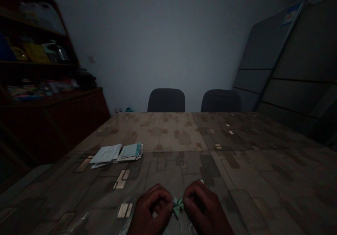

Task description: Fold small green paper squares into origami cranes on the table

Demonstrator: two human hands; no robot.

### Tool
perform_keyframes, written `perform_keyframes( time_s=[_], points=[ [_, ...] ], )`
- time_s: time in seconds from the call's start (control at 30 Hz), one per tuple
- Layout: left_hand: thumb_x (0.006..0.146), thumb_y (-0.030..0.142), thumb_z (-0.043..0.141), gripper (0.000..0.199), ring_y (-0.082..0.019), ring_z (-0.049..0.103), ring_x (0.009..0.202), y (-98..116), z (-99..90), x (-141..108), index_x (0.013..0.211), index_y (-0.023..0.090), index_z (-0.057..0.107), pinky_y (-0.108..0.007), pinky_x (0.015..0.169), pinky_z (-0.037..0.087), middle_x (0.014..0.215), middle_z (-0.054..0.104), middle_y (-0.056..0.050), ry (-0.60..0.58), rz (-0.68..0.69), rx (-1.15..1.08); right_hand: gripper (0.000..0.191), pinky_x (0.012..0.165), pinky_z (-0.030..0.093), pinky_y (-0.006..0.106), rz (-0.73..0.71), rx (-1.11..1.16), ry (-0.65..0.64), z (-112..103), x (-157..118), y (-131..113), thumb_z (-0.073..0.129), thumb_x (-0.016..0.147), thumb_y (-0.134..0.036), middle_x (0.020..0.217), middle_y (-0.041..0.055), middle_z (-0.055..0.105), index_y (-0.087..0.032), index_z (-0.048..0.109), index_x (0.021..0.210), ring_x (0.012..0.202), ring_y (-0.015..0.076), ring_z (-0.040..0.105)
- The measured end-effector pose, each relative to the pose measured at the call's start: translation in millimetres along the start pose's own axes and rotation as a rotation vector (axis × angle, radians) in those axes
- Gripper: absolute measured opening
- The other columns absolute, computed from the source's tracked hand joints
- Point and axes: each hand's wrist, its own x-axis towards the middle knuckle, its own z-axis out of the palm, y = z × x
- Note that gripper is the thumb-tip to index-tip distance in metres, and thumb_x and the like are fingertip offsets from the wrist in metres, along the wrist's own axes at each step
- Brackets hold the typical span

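Holding a small green folded piece (pixel 178 207), paper by the look of it, between both hands, at the near side of the table (pixel 252 178).
Clamped at its left edge by the left hand (pixel 151 208), with thumb and forefinger pressed together; clamped likewise at its right edge by the right hand (pixel 206 207); resting on the patterned surface or just above it, cannot tell which; seemingly at a folding or shaping step, to judge by the pointed form; probably calling next for a light, even pinch from both sides; followed, farther off to the left, by two side-by-side stacks of paper slips (pixel 106 154); backed beyond the far edge by two dark chairs (pixel 166 100), then by a plain wall (pixel 179 45).
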Motion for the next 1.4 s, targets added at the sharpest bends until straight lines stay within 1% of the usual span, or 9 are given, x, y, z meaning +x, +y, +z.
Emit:
perform_keyframes(
  time_s=[0.1,0.17,0.4,0.53,0.7,0.87,1.1,1.23,1.4],
  points=[
    [0.075,0.023,0.064,0.015,-0.014,0.05,0.056,-1.0,-0.4,0.6,0.061,0.018,0.062,-0.021,0.052,0.037,0.062,0.054,0.001,0.042,-0.045,-0.008,0.016,0.061,0.04,0.024,0.145,0.078,0.02,0.7,0.7,1.8,0.05,0.09,-0.027,0.071,-0.0003,0.057,-0.019,0.056,0.077,0.066,0.0153,0.054],
    [0.074,0.022,0.064,0.015,-0.013,0.049,0.054,-0.5,0.0,1.2,0.06,0.018,0.062,-0.02,0.051,0.036,0.061,0.053,0.002,0.057,-0.066,-0.007,0.017,0.06,0.041,0.024,0.173,0.1,0.023,1.4,1.3,3.6,0.05,0.09,-0.028,0.07,-0.0006,0.057,-0.019,0.056,0.077,0.066,0.0152,0.054],
    [0.075,0.023,0.066,0.011,-0.016,0.055,0.062,0.1,0.8,0.7,0.066,0.019,0.069,-0.022,0.057,0.039,0.065,0.061,-0.001,-0.018,-0.053,0.005,0.009,0.061,0.04,0.023,0.009,-0.042,-0.023,2.1,0.2,6.9,0.054,0.088,-0.021,0.073,0.0002,0.059,-0.019,0.059,0.08,0.067,0.015,0.056],
    [0.079,0.032,0.063,0.016,-0.016,0.052,0.061,-4.0,-0.5,-0.1,0.071,0.019,0.069,-0.023,0.057,0.039,0.065,0.06,0.0,0.015,-0.111,-0.01,0.01,0.064,0.041,0.025,-0.013,-0.091,-0.014,-2.8,2.8,4.8,0.055,0.089,-0.018,0.074,0.0007,0.06,-0.019,0.059,0.079,0.07,0.0163,0.057],
    [0.082,0.043,0.06,0.026,-0.015,0.049,0.059,-8.7,0.5,-0.4,0.079,0.018,0.069,-0.022,0.053,0.038,0.068,0.06,0.0,-0.017,-0.194,-0.075,0.011,0.068,0.042,0.027,-0.025,-0.151,0.003,-17.0,13.9,5.0,0.058,0.087,-0.016,0.076,0.0014,0.063,-0.019,0.06,0.076,0.075,0.0182,0.058],
    [0.082,0.042,0.061,0.025,-0.014,0.049,0.058,-9.3,1.6,0.1,0.076,0.019,0.069,-0.021,0.052,0.039,0.067,0.057,0.001,-0.012,-0.161,-0.052,0.013,0.067,0.043,0.03,0.024,-0.26,0.034,-50.7,29.0,17.6,0.057,0.087,-0.021,0.076,0.0023,0.065,-0.02,0.063,0.075,0.075,0.0199,0.06],
    [0.079,0.045,0.064,0.027,-0.013,0.049,0.054,-3.7,2.2,1.0,0.074,0.019,0.07,-0.02,0.048,0.041,0.068,0.06,0.0,-0.002,-0.169,-0.105,0.018,0.068,0.045,0.032,0.121,-0.461,0.069,-131.0,50.8,60.6,0.053,0.084,-0.03,0.078,0.0062,0.068,-0.019,0.065,0.076,0.074,0.0232,0.062],
    [0.079,0.05,0.062,0.032,-0.013,0.049,0.056,-3.6,1.4,0.8,0.073,0.02,0.069,-0.02,0.049,0.041,0.069,0.06,0.0,-0.018,-0.18,-0.082,0.021,0.066,0.043,0.032,0.153,-0.527,0.067,-170.8,56.3,88.8,0.056,0.08,-0.034,0.072,0.0061,0.069,-0.021,0.066,0.068,0.071,0.0245,0.062],
    [0.08,0.048,0.062,0.029,-0.013,0.05,0.055,-7.5,0.0,0.4,0.074,0.02,0.069,-0.02,0.051,0.041,0.07,0.061,0.0,-0.036,-0.172,-0.101,0.022,0.064,0.042,0.032,0.188,-0.553,0.07,-192.5,54.6,111.0,0.053,0.079,-0.035,0.07,0.0051,0.069,-0.02,0.067,0.069,0.067,0.0239,0.061]
  ],
)
